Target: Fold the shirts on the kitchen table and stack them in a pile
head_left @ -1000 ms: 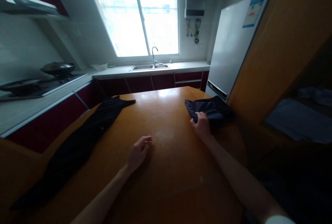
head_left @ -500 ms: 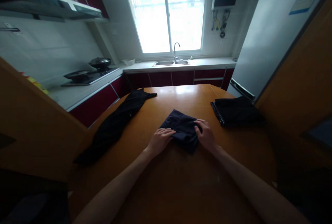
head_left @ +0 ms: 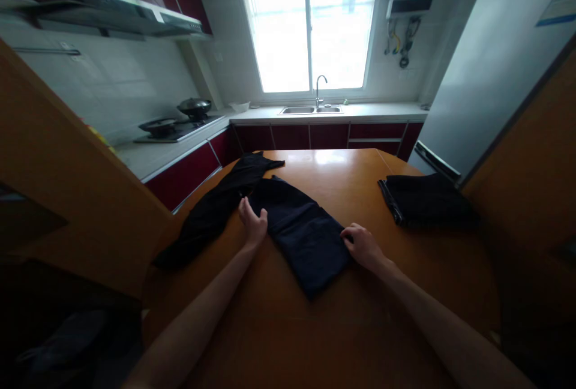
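Note:
A dark navy folded garment lies slantwise across the middle of the wooden table, one corner pointing toward me. At its far left end is my left hand, with thumb and fingers apart and fingertips by the cloth's edge. My right hand has its fingers curled and pinched on the garment's right edge. Left of it a long black garment is laid out, close to the navy garment's far end. A folded stack of black cloth rests at the table's right side.
The rounded wooden table has its far edge before the counter. A sink with a tap is under the window. Pans stand on the stove at left. A white fridge rises at right, and wooden panels flank both sides.
The navy garment went from a small folded bundle to a longer piece, opened out toward the far left. My left hand moved left and away with it. The view shifted slightly left.

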Motion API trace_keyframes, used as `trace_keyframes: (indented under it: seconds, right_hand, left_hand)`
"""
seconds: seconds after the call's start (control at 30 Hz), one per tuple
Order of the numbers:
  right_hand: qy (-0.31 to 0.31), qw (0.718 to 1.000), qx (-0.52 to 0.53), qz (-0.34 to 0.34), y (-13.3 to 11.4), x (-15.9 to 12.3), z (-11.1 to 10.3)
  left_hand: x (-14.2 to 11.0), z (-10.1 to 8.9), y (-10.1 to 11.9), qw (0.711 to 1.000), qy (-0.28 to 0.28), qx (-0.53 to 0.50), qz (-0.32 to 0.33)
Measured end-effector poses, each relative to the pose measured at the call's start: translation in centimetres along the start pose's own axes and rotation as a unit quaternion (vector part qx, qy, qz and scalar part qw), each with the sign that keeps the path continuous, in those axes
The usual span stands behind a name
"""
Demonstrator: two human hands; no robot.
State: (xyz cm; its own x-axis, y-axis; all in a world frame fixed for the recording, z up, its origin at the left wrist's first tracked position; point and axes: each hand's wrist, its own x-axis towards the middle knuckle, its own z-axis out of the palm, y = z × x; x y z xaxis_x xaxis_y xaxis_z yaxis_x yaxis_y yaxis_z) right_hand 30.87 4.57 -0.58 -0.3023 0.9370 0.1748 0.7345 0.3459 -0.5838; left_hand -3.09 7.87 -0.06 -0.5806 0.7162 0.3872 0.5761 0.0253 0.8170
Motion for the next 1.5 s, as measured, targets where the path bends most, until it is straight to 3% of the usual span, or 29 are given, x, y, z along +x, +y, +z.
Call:
trace_keyframes:
  seconds: [0.07, 0.13, 0.17, 0.23, 0.27, 0.3, 0.33, 0.37, 0.4, 0.47, 0.5, 0.57, 0.63, 0.7, 0.77, 0.9, 1.0, 1.07, 1.13, 1.17, 1.23, 1.27, 1.33, 1.4, 1.47, 1.5]
  right_hand:
    - [-0.061, 0.997, 0.042, -0.009, -1.5, -1.3, -0.2]
    - [-0.206, 0.969, 0.131, -0.031, -3.2, -2.9, -0.5]
    - [-0.314, 0.929, 0.189, -0.046, -4.1, -3.6, -0.7]
    - [-0.531, 0.791, 0.297, -0.069, -5.5, -4.7, -1.4]
    - [-0.603, 0.722, 0.332, -0.075, -5.9, -5.0, -1.8]
    - [-0.636, 0.68, 0.356, -0.077, -6.1, -4.9, -2.2]
    - [-0.629, 0.679, 0.372, -0.076, -6.0, -4.6, -2.5]
    - [-0.581, 0.714, 0.384, -0.073, -5.5, -4.1, -2.6]
    - [-0.497, 0.771, 0.392, -0.067, -4.9, -3.3, -2.7]
    - [-0.258, 0.883, 0.39, -0.036, -3.1, -1.5, -2.3]
    - [-0.14, 0.916, 0.377, -0.01, -2.1, -0.7, -2.0]
    - [0.022, 0.938, 0.343, 0.043, -0.3, 0.6, -1.3]
    - [0.087, 0.945, 0.309, 0.065, 0.9, 1.2, -0.8]
    - [0.101, 0.954, 0.276, 0.058, 1.3, 1.2, -0.5]
    - [0.094, 0.965, 0.241, 0.045, 1.2, 0.8, -0.4]
    - [0.069, 0.978, 0.192, 0.031, 0.4, 0.2, 0.1]
    - [0.054, 0.984, 0.163, 0.04, 0.0, -0.1, 0.8]
    - [0.04, 0.985, 0.165, 0.04, -0.3, -0.3, 1.4]
    - [0.025, 0.981, 0.189, 0.034, -0.7, -0.5, 1.9]
    - [0.013, 0.977, 0.212, 0.03, -0.9, -0.7, 2.1]
    - [-0.015, 0.959, 0.281, 0.031, -1.5, -0.9, 2.0]
    - [-0.031, 0.946, 0.322, 0.036, -1.8, -0.9, 1.7]
    - [-0.057, 0.912, 0.403, 0.048, -2.2, -0.9, 0.9]
    - [-0.06, 0.881, 0.466, 0.059, -2.3, -0.7, 0.0]
    - [-0.036, 0.865, 0.498, 0.059, -2.2, -0.4, -0.6]
    - [-0.014, 0.866, 0.497, 0.055, -2.1, -0.2, -0.7]
  left_hand:
    - [-2.1, 0.2, 1.0, 0.992, -0.072, 0.068, 0.077]
    - [-4.4, 0.4, 2.4, 0.966, -0.19, 0.116, 0.13]
    - [-5.3, 0.3, 3.1, 0.945, -0.257, 0.13, 0.152]
    - [-6.8, -0.3, 4.6, 0.883, -0.392, 0.146, 0.211]
    - [-7.4, -0.7, 5.3, 0.847, -0.45, 0.148, 0.242]
    - [-7.9, -1.2, 6.0, 0.81, -0.497, 0.147, 0.272]
    - [-8.3, -1.6, 6.6, 0.779, -0.532, 0.143, 0.299]
    - [-8.9, -2.0, 7.1, 0.756, -0.552, 0.139, 0.323]
    - [-9.6, -2.3, 7.5, 0.743, -0.558, 0.136, 0.343]
    - [-11.3, -2.6, 8.0, 0.738, -0.546, 0.14, 0.371]
    - [-12.3, -2.6, 8.1, 0.746, -0.529, 0.147, 0.377]
    - [-14.3, -2.3, 8.1, 0.774, -0.482, 0.164, 0.377]
    - [-15.7, -1.9, 8.0, 0.804, -0.435, 0.171, 0.367]
    - [-15.7, -1.5, 8.0, 0.83, -0.402, 0.168, 0.348]
    - [-14.0, -1.3, 7.8, 0.851, -0.389, 0.154, 0.317]
    - [-5.6, -2.3, 6.6, 0.91, -0.355, 0.109, 0.185]
    - [0.3, -4.5, 5.6, 0.962, -0.232, 0.104, 0.102]
    - [1.2, -5.7, 6.0, 0.972, -0.139, 0.129, 0.138]
    - [-1.2, -6.2, 7.2, 0.957, -0.097, 0.158, 0.221]
    - [-3.3, -6.2, 7.9, 0.943, -0.119, 0.162, 0.264]
    - [-8.3, -5.5, 9.2, 0.886, -0.287, 0.139, 0.337]
    - [-10.6, -5.0, 9.6, 0.846, -0.377, 0.134, 0.352]
    - [-13.9, -3.9, 9.8, 0.795, -0.474, 0.144, 0.35]
    - [-14.2, -3.1, 9.2, 0.786, -0.516, 0.124, 0.317]
    - [-11.5, -3.2, 8.2, 0.81, -0.507, 0.076, 0.283]
    - [-9.3, -3.6, 7.8, 0.835, -0.476, 0.056, 0.271]
